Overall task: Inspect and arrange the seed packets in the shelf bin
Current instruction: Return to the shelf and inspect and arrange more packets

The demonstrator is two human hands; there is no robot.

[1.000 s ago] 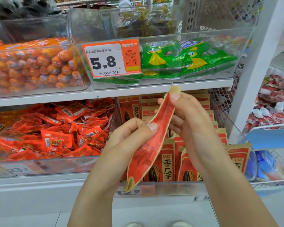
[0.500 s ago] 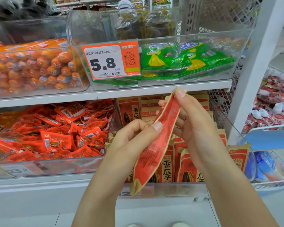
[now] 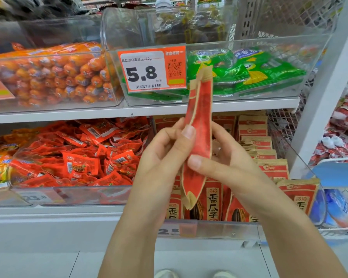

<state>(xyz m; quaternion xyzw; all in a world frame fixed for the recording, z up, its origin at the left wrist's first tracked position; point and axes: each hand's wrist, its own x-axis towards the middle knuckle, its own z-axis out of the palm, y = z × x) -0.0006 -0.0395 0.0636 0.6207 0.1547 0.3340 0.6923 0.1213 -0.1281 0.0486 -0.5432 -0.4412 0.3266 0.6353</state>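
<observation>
While both thumbs press its near edge, the seed packet [image 3: 199, 125] stands apparently upright between the fingers [image 3: 222, 133].

Packet [image 3: 199, 125]: matt kraft-look paper w/ red print. Bins [image 3: 269, 101]: clear glossy plastic. Green bags [image 3: 249, 73]: shiny film. Shelf [image 3: 68, 115]: smooth white painted metal.

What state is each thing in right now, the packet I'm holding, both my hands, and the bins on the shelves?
Seed packet: held upright, edge-on to the camera, out of its bin.
Left hand: grips the packet, thumb on its near edge.
Right hand: grips the packet lower down, thumb across it.
Seed packet bin: packets standing in rows.
Green packet bin: partly filled, packets lying flat.
Red sachet bin: heaped loose.
Sausage bin: stacked full.
</observation>
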